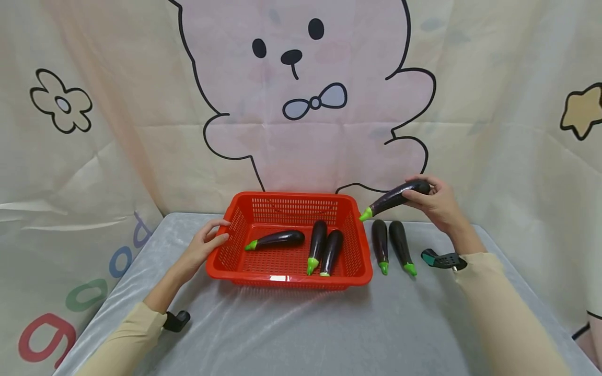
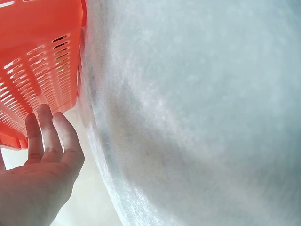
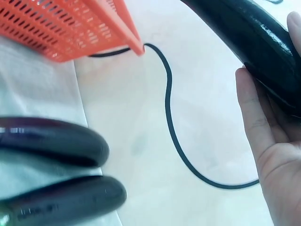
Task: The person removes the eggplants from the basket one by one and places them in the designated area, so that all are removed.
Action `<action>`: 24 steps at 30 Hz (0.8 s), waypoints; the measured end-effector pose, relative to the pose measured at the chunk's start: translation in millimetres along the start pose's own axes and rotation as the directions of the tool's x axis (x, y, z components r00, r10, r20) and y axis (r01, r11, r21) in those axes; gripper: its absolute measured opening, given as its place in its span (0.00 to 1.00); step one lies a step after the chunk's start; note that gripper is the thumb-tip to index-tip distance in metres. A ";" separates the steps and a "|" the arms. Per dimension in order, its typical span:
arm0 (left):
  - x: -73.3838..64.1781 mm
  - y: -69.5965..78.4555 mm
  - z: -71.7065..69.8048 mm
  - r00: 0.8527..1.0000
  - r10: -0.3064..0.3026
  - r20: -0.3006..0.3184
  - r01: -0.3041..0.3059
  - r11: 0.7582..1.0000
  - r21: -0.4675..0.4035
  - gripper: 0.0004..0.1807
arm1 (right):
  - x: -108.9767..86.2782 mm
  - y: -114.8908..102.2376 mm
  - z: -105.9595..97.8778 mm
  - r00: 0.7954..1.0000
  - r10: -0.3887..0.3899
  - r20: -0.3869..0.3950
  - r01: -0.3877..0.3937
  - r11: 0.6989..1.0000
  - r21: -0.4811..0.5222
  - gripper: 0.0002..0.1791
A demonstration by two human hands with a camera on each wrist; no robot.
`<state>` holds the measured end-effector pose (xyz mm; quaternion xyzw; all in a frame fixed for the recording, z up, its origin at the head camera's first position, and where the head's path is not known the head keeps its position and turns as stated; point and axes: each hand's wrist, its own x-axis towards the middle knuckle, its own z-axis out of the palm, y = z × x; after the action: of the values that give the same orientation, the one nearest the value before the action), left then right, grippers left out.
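A glossy dark eggplant (image 1: 395, 199) with a green stem end is gripped by my right hand (image 1: 435, 203), between thumb and fingers, above the table and right of the red basket (image 1: 362, 250). Its stem points down-left toward the basket's right rim. In the right wrist view, fingers (image 3: 251, 108) lie along the dark eggplant (image 3: 254, 42). My left hand (image 1: 199, 248) touches the basket's left side; in the left wrist view its fingers (image 2: 49, 132) are extended against the slotted wall (image 2: 51, 66). Inside the basket, one eggplant (image 1: 282, 238) lies sideways and two eggplants (image 1: 317, 243) lie lengthwise.
Two more eggplants (image 1: 380, 243) lie side by side on the table just right of the basket. Grey cloth covers the table (image 1: 301, 334). A printed curtain (image 1: 301, 146) hangs right behind the table's back edge.
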<state>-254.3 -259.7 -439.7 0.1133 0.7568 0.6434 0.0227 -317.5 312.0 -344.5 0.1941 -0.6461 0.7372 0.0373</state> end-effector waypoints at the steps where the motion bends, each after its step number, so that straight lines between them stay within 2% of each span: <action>1: -0.3 0.0 -0.1 1.000 -0.001 0.000 0.001 1.000 0.002 0.24 | -1.3 -0.2 -2.8 1.000 0.002 0.001 -0.002 1.000 -0.008 0.19; 10: -0.2 -0.6 0.0 1.000 -0.002 0.005 0.002 1.000 0.004 0.24 | -14.6 -4.3 -27.5 0.999 0.042 0.016 -0.041 0.998 -0.050 0.17; 18: -0.3 0.7 0.3 1.000 -0.003 0.005 0.003 1.000 0.006 0.24 | -26.7 -2.0 -48.0 0.993 0.110 -0.033 -0.113 0.987 -0.113 0.16; 24: -0.3 0.4 0.5 1.000 -0.005 0.002 0.005 1.000 0.005 0.24 | -37.0 5.9 -67.1 0.988 0.155 0.023 -0.152 0.982 -0.110 0.18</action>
<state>-253.9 -259.3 -439.5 0.1123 0.7585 0.6414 0.0246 -301.1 383.2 -368.5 0.1529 -0.6984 0.6990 -0.0192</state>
